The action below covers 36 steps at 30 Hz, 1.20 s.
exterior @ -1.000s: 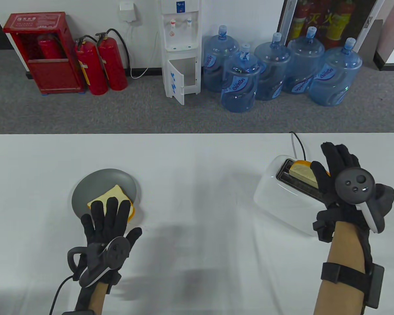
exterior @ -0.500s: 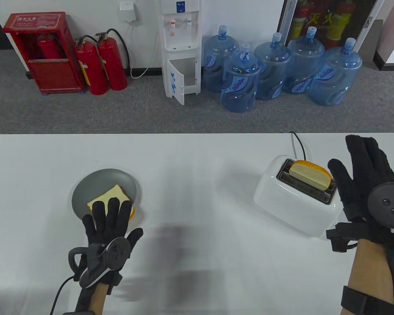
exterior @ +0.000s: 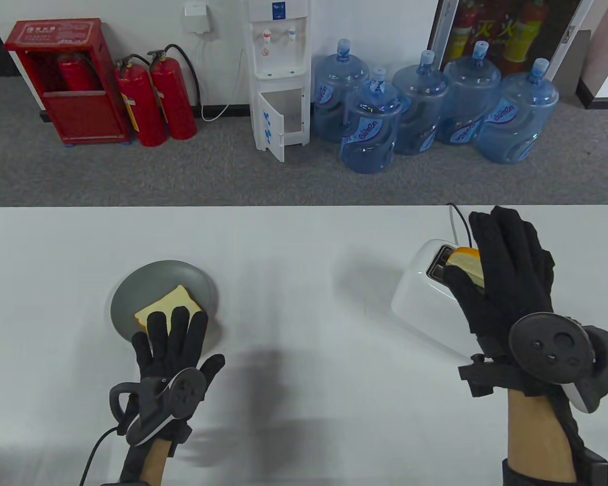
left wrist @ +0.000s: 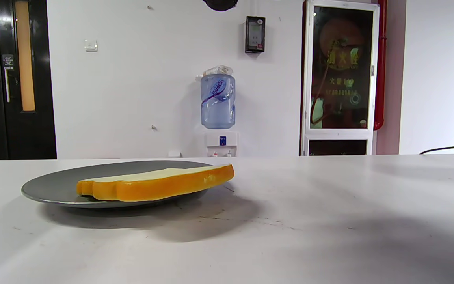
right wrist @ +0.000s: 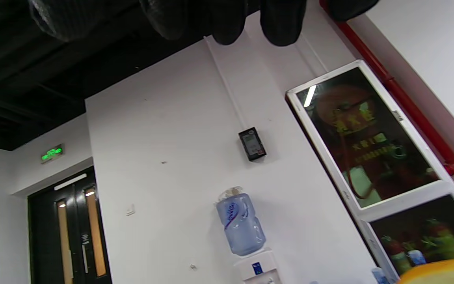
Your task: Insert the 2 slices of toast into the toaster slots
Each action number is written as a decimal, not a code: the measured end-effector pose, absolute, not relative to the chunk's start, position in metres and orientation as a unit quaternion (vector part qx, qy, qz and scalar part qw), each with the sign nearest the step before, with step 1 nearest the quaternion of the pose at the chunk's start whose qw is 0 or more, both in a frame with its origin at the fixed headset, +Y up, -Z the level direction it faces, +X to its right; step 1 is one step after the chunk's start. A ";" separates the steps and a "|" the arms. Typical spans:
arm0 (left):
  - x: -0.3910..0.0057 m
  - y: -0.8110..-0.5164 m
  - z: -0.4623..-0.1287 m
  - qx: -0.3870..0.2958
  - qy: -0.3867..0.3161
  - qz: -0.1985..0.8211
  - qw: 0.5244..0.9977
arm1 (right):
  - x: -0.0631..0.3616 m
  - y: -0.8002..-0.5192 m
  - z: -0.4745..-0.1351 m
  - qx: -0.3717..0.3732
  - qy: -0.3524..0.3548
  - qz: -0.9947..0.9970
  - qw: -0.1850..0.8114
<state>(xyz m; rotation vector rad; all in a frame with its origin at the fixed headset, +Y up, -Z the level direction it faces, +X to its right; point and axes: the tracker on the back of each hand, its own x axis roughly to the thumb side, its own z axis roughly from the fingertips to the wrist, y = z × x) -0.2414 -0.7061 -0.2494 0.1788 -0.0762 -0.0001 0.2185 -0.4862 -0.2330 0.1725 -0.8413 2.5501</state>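
Observation:
One slice of toast (exterior: 168, 302) lies flat on the grey plate (exterior: 131, 291) at the left; the left wrist view shows the toast (left wrist: 156, 183) overhanging the plate (left wrist: 49, 187). My left hand (exterior: 175, 326) stretches straight fingers over the slice's near part; I cannot tell if they touch. The white toaster (exterior: 419, 298) stands at the right with the second slice (exterior: 465, 257) upright in its far slot. My right hand (exterior: 494, 263) hovers flat over that slice, fingers straight, hiding most of it. In the right wrist view its fingertips (right wrist: 227, 23) hang from the top and a toast corner (right wrist: 440, 272) shows.
The toaster's black cord (exterior: 460, 220) runs off the table's far edge. On the floor beyond stand a water dispenser (exterior: 278, 76), several blue water bottles (exterior: 425, 111) and red fire extinguishers (exterior: 157, 96).
My right hand swung out to the right of the toaster, then came back over the slice standing in the slot. My left hand edged slightly forward over the plate's toast.

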 end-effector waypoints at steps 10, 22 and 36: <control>-0.240 -0.706 -0.249 0.092 -0.041 -0.001 0.995 | 0.167 -0.508 -0.220 0.114 -0.365 0.903 0.195; -0.237 -0.706 -0.248 0.087 -0.044 -0.006 0.995 | 0.131 -0.563 -0.216 0.150 -0.328 0.912 0.194; -0.235 -0.706 -0.247 0.087 -0.045 -0.009 0.995 | 0.097 -0.611 -0.222 0.176 -0.279 0.926 0.182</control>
